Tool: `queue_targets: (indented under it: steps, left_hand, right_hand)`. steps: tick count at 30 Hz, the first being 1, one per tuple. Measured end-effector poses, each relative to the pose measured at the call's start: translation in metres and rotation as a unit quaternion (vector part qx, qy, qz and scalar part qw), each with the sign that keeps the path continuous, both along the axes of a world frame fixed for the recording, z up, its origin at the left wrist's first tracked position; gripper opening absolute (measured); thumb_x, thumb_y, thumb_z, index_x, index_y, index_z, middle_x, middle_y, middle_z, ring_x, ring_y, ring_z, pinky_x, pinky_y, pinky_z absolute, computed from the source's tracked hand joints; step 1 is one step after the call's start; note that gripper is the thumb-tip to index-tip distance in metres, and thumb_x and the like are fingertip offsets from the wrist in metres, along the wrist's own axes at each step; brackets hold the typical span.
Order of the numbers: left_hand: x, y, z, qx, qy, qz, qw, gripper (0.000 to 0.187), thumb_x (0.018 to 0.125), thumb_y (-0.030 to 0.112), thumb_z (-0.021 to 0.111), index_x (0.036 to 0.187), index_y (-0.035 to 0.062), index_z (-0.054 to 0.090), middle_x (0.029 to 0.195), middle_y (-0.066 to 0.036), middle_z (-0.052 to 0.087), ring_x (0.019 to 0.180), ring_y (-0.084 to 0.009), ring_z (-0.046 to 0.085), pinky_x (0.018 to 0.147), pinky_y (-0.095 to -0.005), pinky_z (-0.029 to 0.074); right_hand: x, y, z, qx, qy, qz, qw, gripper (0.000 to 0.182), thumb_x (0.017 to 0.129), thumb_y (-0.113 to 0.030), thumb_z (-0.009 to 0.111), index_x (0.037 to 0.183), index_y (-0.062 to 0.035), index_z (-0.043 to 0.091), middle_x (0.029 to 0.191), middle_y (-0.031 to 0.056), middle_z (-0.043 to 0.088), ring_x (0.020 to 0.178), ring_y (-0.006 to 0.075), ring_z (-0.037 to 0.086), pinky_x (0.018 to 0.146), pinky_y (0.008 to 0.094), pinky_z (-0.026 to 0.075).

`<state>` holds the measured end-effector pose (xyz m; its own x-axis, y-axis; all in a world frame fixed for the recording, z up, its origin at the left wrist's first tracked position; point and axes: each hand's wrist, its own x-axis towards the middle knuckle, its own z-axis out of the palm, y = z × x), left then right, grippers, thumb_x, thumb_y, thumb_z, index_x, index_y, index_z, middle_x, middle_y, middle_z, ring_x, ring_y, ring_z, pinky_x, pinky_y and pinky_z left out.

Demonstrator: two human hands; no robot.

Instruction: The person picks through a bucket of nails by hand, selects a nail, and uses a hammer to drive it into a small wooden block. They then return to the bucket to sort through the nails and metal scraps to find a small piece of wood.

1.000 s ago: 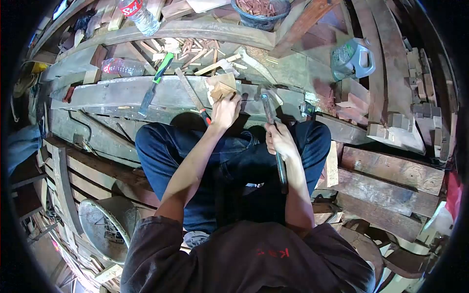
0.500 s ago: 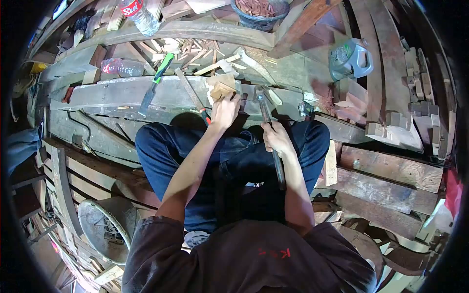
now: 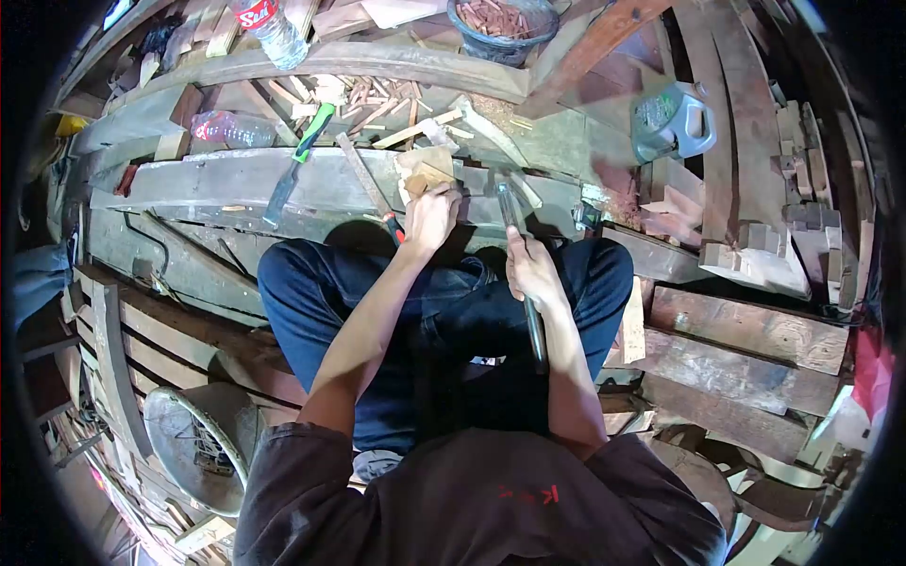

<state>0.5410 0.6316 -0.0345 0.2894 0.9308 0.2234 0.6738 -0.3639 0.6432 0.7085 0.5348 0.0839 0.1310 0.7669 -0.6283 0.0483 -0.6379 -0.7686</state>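
My left hand is closed at the near side of a small pale wooden block, which lies on the long beam in front of my knees. The fingertips hide part of the block. In my right hand is a hammer, gripped partway along its metal-looking handle. Its head points away from me over the beam and is smeared by motion. Left of the block lie a flat tool with a red-and-black handle and a blade with a green-and-black handle.
The long wooden beam crosses before me. Beyond it are scattered wood sticks, a plastic bottle on its side, a blue-grey jug and a bucket of wood pieces. A tilted bucket stands at lower left.
The hammer's head has shifted a little and is now blurred, with my right hand moving slightly. My left hand keeps its hold on the block. The whole view has drifted slightly.
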Motion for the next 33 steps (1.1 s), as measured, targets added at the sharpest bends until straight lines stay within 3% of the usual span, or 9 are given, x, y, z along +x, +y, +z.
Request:
queue_targets:
  steps: [5, 8, 12, 16, 20, 21, 22, 31, 33]
  left_hand:
    - [-0.001, -0.003, -0.003, -0.022, -0.012, 0.014, 1.0, 0.012, 0.081, 0.013, 0.068, 0.091, 0.0108, 0.074, 0.092, -0.009, 0.07, 0.082, -0.0307, 0.069, 0.072, -0.0418, 0.056]
    - [0.0, 0.003, -0.002, -0.027, -0.029, 0.012, 0.999, 0.011, 0.08, 0.01, 0.067, 0.089, 0.0104, 0.072, 0.092, -0.008, 0.07, 0.082, -0.0315, 0.068, 0.071, -0.0426, 0.057]
    - [-0.002, -0.003, -0.004, -0.022, -0.038, 0.011, 0.999, 0.01, 0.079, 0.009, 0.066, 0.087, 0.0099, 0.072, 0.092, -0.008, 0.069, 0.081, -0.0315, 0.068, 0.071, -0.043, 0.057]
    - [0.001, 0.002, -0.001, -0.023, -0.039, 0.018, 0.999, 0.011, 0.079, 0.008, 0.068, 0.089, 0.0093, 0.072, 0.09, -0.009, 0.069, 0.082, -0.0322, 0.068, 0.071, -0.0423, 0.056]
    - [0.0, -0.003, -0.003, -0.031, -0.043, 0.012, 0.999, 0.01, 0.078, 0.007, 0.067, 0.087, 0.0091, 0.072, 0.09, -0.01, 0.069, 0.082, -0.0326, 0.068, 0.072, -0.043, 0.056]
    - [0.001, -0.003, -0.003, -0.034, -0.044, 0.013, 0.998, 0.01, 0.077, 0.007, 0.065, 0.085, 0.0092, 0.071, 0.091, -0.011, 0.068, 0.082, -0.033, 0.068, 0.072, -0.0435, 0.056]
    - [0.002, 0.0, -0.001, -0.033, -0.045, 0.015, 0.998, 0.009, 0.077, 0.006, 0.064, 0.084, 0.0093, 0.07, 0.091, -0.011, 0.068, 0.082, -0.0334, 0.068, 0.073, -0.044, 0.056]
    - [0.002, 0.001, -0.006, -0.042, -0.081, 0.023, 0.996, 0.007, 0.077, 0.008, 0.066, 0.083, 0.0084, 0.071, 0.092, -0.01, 0.069, 0.085, -0.0328, 0.068, 0.073, -0.0442, 0.056]
    - [0.001, 0.006, -0.006, -0.026, -0.077, 0.022, 0.996, 0.008, 0.078, 0.008, 0.066, 0.084, 0.0088, 0.072, 0.092, -0.01, 0.069, 0.084, -0.0321, 0.068, 0.073, -0.044, 0.056]
  right_hand:
    - [-0.017, 0.001, -0.006, -0.009, -0.041, 0.01, 0.999, 0.05, 0.103, -0.051, 0.041, 0.071, -0.013, 0.037, 0.049, -0.0043, 0.033, 0.033, 0.0079, 0.032, 0.03, 0.0263, 0.027]
    - [-0.014, 0.005, -0.012, -0.027, -0.075, 0.042, 0.996, 0.051, 0.104, -0.046, 0.041, 0.078, -0.0027, 0.048, 0.051, 0.0016, 0.041, 0.035, 0.014, 0.044, 0.032, 0.032, 0.035]
    - [-0.013, 0.003, -0.01, -0.006, -0.105, 0.034, 0.994, 0.052, 0.104, -0.046, 0.042, 0.079, -0.0013, 0.048, 0.051, 0.0025, 0.042, 0.036, 0.015, 0.046, 0.033, 0.0338, 0.037]
    - [-0.014, 0.006, -0.008, -0.029, -0.056, 0.005, 0.998, 0.05, 0.103, -0.053, 0.042, 0.074, -0.012, 0.038, 0.048, -0.0034, 0.033, 0.032, 0.0079, 0.031, 0.03, 0.0267, 0.027]
    - [-0.016, 0.001, -0.003, 0.003, -0.066, 0.014, 0.998, 0.05, 0.102, -0.053, 0.041, 0.074, -0.012, 0.038, 0.049, -0.0042, 0.032, 0.033, 0.0078, 0.031, 0.03, 0.0269, 0.027]
    - [-0.017, 0.001, -0.008, -0.023, -0.098, 0.039, 0.994, 0.051, 0.102, -0.054, 0.041, 0.074, -0.0119, 0.039, 0.049, -0.0041, 0.032, 0.033, 0.0078, 0.031, 0.031, 0.0268, 0.027]
    - [-0.017, 0.004, -0.011, -0.039, -0.136, 0.06, 0.988, 0.057, 0.104, -0.049, 0.042, 0.073, -0.0006, 0.047, 0.052, 0.0047, 0.044, 0.037, 0.0158, 0.047, 0.033, 0.0349, 0.037]
    - [-0.015, 0.012, -0.006, -0.031, -0.15, 0.045, 0.987, 0.061, 0.104, -0.048, 0.039, 0.076, 0.004, 0.053, 0.055, 0.0101, 0.05, 0.039, 0.0199, 0.053, 0.036, 0.0363, 0.041]
    - [-0.013, 0.017, 0.003, -0.017, -0.16, 0.05, 0.986, 0.06, 0.104, -0.047, 0.039, 0.083, 0.0062, 0.056, 0.056, 0.0112, 0.052, 0.04, 0.0212, 0.055, 0.037, 0.0368, 0.042]
